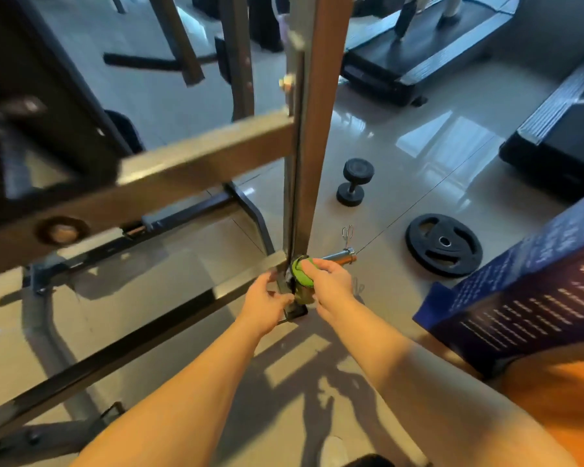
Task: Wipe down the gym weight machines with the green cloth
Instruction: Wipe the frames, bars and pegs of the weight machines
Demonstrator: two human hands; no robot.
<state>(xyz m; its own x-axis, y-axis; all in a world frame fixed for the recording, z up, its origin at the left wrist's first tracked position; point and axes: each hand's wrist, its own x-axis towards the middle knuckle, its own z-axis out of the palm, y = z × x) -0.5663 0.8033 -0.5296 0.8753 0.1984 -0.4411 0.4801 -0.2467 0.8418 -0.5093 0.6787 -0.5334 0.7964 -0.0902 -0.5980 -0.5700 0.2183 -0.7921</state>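
Head view shows the right hand (pixel 327 281) clutching the bunched green cloth (pixel 299 269) against the foot of the weight machine's upright post (pixel 312 163), while the left hand (pixel 267 306) grips the same post alongside. A hard wipe could scrape knuckles on the chrome peg (pixel 339 257) just beside it, or snag the cloth there.

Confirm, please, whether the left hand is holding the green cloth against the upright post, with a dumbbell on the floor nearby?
No: the head view shows the right hand holding the green cloth against the upright post, with a dumbbell on the floor nearby.
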